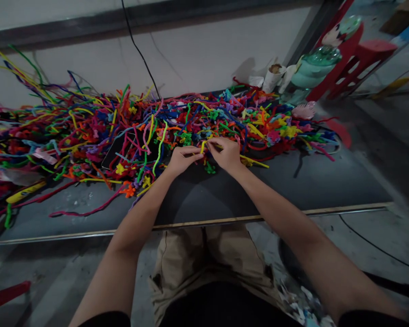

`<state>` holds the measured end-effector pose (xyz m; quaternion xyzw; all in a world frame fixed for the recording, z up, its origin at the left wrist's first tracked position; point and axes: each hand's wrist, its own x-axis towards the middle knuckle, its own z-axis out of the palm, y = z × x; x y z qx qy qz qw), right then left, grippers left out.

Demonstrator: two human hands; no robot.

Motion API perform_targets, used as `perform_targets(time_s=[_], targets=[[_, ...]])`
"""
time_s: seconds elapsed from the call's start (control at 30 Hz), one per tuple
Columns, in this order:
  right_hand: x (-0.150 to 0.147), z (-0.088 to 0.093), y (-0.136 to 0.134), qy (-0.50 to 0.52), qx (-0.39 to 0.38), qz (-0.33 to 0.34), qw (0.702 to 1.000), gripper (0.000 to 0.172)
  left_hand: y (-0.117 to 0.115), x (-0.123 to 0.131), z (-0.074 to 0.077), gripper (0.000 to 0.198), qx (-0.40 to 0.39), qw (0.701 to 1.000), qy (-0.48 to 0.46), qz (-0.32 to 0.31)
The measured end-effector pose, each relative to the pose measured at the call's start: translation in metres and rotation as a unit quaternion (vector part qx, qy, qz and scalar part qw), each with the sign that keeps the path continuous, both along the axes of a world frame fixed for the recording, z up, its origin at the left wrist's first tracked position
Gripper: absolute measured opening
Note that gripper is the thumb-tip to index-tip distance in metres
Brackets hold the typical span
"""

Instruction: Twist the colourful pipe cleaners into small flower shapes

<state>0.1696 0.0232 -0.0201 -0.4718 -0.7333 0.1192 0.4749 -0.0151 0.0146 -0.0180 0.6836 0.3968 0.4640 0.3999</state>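
Note:
My left hand [182, 159] and my right hand [227, 153] meet over the dark table [313, 181], fingers pinched on a yellow pipe cleaner [203, 146]. Its long end runs out to the right past my right hand, toward [259, 163]. A big tangled pile of coloured pipe cleaners [122, 131] lies just behind both hands and spreads far to the left. Small finished twisted flower shapes lie among them, such as a green one [209, 168] under my hands.
A black phone [117, 147] lies half buried in the pile. A green fan-like object [313, 68] and paper cups [272, 75] stand at the back right. Red plastic stools [357, 59] are beyond the table. A black cable [139, 52] runs down the wall.

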Motion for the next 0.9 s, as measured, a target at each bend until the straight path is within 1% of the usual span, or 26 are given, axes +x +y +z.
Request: perform_targets(time_s=[0.07, 0.2, 0.27, 0.33, 0.4, 0.47, 0.63, 0.73, 0.8, 0.83, 0.9], targets=[[-0.001, 0.002, -0.003, -0.028, -0.004, 0.006, 1.000, 0.023, -0.002, 0.000, 0.001, 0.034, 0.017, 1.000, 0.019, 0.006], [-0.001, 0.003, -0.007, -0.113, -0.014, 0.060, 0.992, 0.021, -0.003, 0.000, 0.003, 0.026, 0.092, 0.992, 0.076, 0.041], [-0.001, 0.003, -0.007, -0.138, -0.012, 0.068, 0.988, 0.022, 0.000, -0.002, 0.000, 0.022, 0.133, 0.982, 0.118, 0.067], [-0.001, 0.004, -0.008, -0.136, -0.011, 0.063, 0.989, 0.024, 0.004, -0.004, -0.004, 0.021, 0.178, 0.965, 0.163, 0.103], [-0.003, 0.005, -0.010, -0.115, -0.013, 0.062, 0.991, 0.025, 0.007, -0.007, -0.009, 0.020, 0.223, 0.943, 0.214, 0.126], [-0.005, 0.006, -0.012, -0.085, -0.021, 0.061, 0.994, 0.025, 0.009, -0.010, -0.011, 0.021, 0.266, 0.917, 0.266, 0.131], [-0.014, 0.007, -0.017, 0.000, -0.044, 0.037, 0.998, 0.023, 0.003, -0.010, -0.006, 0.028, 0.353, 0.855, 0.351, 0.144], [-0.017, 0.006, -0.018, 0.028, -0.056, 0.038, 0.997, 0.020, -0.002, -0.008, -0.001, 0.027, 0.369, 0.836, 0.379, 0.145], [-0.016, 0.005, -0.014, 0.067, -0.069, 0.053, 0.994, 0.018, -0.004, -0.006, 0.000, 0.027, 0.376, 0.828, 0.394, 0.135], [-0.015, 0.004, -0.011, 0.093, -0.086, 0.064, 0.990, 0.018, -0.004, -0.006, 0.000, 0.027, 0.383, 0.825, 0.396, 0.128], [-0.010, 0.003, -0.003, 0.141, -0.143, 0.094, 0.975, 0.021, -0.004, -0.006, 0.000, 0.028, 0.397, 0.825, 0.385, 0.120]])
